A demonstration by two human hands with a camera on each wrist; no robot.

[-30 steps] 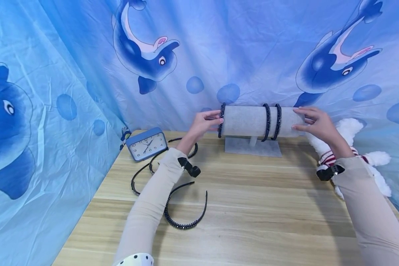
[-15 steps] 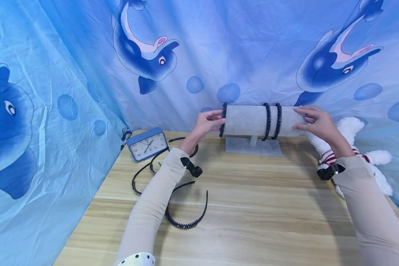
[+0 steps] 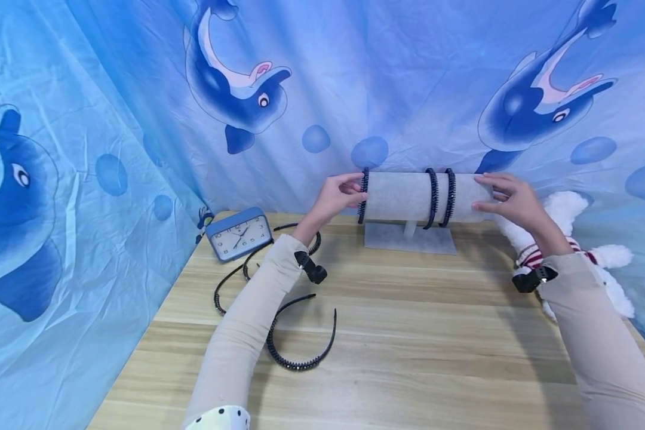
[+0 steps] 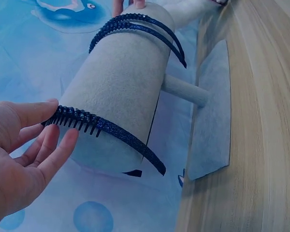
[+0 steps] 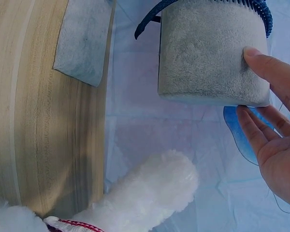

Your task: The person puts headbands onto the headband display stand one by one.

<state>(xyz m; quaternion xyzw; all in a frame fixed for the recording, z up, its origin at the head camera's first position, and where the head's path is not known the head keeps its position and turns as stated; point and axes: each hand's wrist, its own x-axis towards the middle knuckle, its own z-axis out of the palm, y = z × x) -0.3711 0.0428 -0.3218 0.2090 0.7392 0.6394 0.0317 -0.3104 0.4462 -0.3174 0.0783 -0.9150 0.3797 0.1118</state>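
Note:
A grey velvety roll stand (image 3: 398,196) stands at the back of the table. My left hand (image 3: 334,196) pinches a black beaded, toothed headband (image 4: 130,137) between thumb and fingers; this headband sits over the roll's left end. In the left wrist view its comb teeth lie against the grey cloth. My right hand (image 3: 518,202) holds the roll's right end, with the thumb on the side and fingertips at the end face, as the right wrist view shows. Two more black headbands, an inner one (image 3: 433,200) and an outer one (image 3: 451,200), hang side by side right of the roll's middle.
Loose black headbands lie on the wooden table (image 3: 408,358) at left, one in front (image 3: 295,365), others partly hidden by my left arm. A blue alarm clock (image 3: 240,235) stands behind them. A white plush toy (image 3: 613,257) sits at right. A blue dolphin curtain (image 3: 398,71) hangs behind.
My left hand and the pinched headband have shifted slightly rightward along the roll. My right hand stays at the roll's right end, and the other headbands have not moved.

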